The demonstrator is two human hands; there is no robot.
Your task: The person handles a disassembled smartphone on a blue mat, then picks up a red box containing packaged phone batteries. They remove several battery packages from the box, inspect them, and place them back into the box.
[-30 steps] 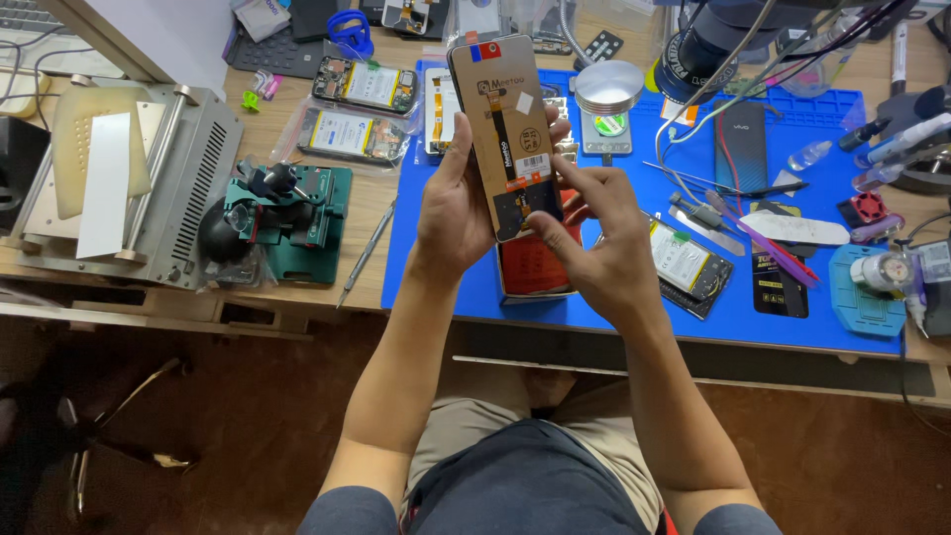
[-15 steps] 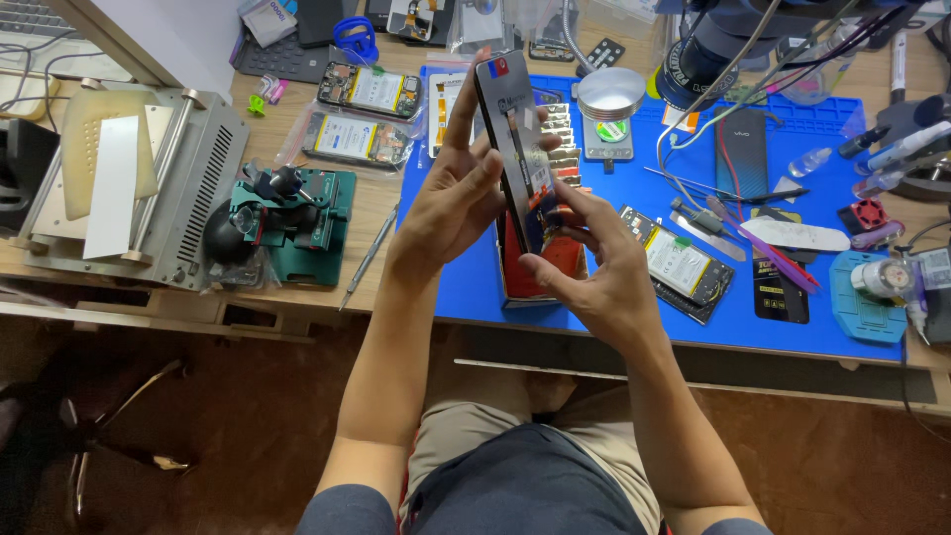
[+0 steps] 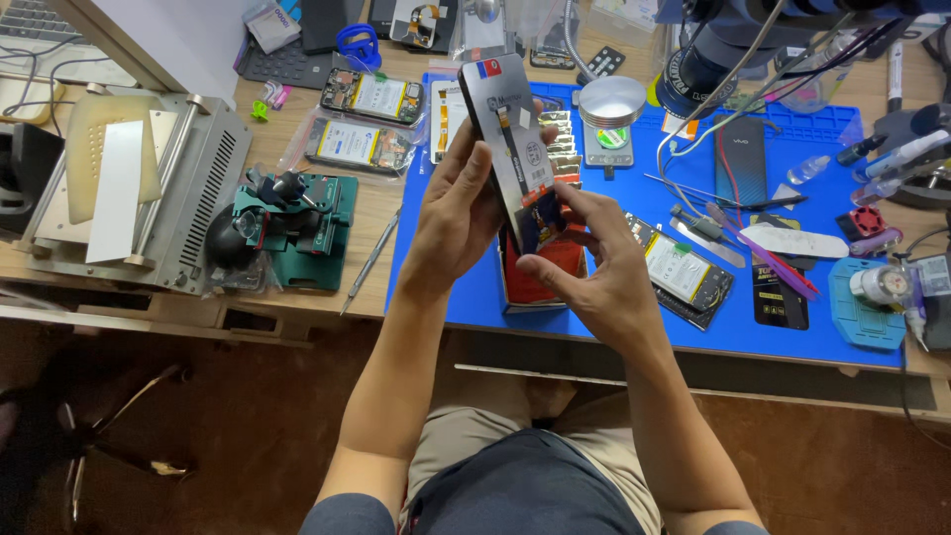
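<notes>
Phone screen panel, lifted up

The dark screen panel (image 3: 512, 149) tilts on edge, flex cable facing out, above the blue mat.

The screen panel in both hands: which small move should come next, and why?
Probably lower the panel toward the blue mat before working further. The left hand holds it up at a tilt in the air, while the right hand pinches at its lower end, where a flex strip runs down its back. The mat would give support under it.
</notes>
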